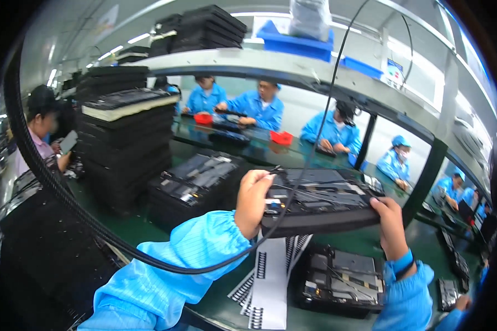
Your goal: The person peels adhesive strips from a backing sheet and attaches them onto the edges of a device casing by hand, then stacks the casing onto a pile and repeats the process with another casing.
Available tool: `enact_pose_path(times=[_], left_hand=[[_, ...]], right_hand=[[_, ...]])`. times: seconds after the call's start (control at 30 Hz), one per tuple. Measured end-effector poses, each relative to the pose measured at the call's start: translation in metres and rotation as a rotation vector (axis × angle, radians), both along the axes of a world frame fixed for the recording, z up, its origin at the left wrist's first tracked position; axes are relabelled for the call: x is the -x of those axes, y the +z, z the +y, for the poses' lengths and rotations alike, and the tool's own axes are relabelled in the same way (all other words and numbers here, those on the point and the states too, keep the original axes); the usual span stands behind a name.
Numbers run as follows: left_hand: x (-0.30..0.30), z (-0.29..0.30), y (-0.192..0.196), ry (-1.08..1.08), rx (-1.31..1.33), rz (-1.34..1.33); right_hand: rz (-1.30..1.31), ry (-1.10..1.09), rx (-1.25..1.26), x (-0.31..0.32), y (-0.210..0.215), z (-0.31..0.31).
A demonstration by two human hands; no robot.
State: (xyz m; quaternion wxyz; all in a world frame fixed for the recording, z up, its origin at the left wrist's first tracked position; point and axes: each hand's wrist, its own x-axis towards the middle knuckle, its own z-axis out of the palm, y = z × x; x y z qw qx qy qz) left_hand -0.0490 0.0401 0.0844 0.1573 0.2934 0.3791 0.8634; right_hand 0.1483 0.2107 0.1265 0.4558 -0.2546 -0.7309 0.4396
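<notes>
Both hands lift open laptop chassis (320, 201): left hand (252, 201) fingers curled over its left edge, right hand (388, 220) clamping right corner.

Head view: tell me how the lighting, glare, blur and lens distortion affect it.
Head view: strong fisheye bending curves the overhead shelf and leaves a black rim at the corners; ceiling strip lights blow out white and glare off the glossy green bench; the far seated workers look soft; the left hand, right hand and the opened black device they hold stay fairly sharp.
</notes>
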Motion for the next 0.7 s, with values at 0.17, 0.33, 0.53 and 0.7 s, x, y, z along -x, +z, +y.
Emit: enact_pose_path(times=[0.17,0.33,0.53,0.7], left_hand=[[0.050,-0.068,0.017,0.337,-0.078,0.077],[0.117,-0.123,-0.019,0.740,-0.042,0.241],[0.111,-0.129,-0.047,0.918,0.257,0.247],[0.095,-0.143,-0.050,0.950,0.424,0.499]], right_hand=[[0.072,0.231,0.048,0.136,0.023,-0.005],[0.022,0.201,-0.206,0.276,0.013,-0.038],[0.218,0.170,-0.104,0.339,-0.050,-0.027],[0.105,0.172,-0.241,0.336,-0.070,-0.029]])
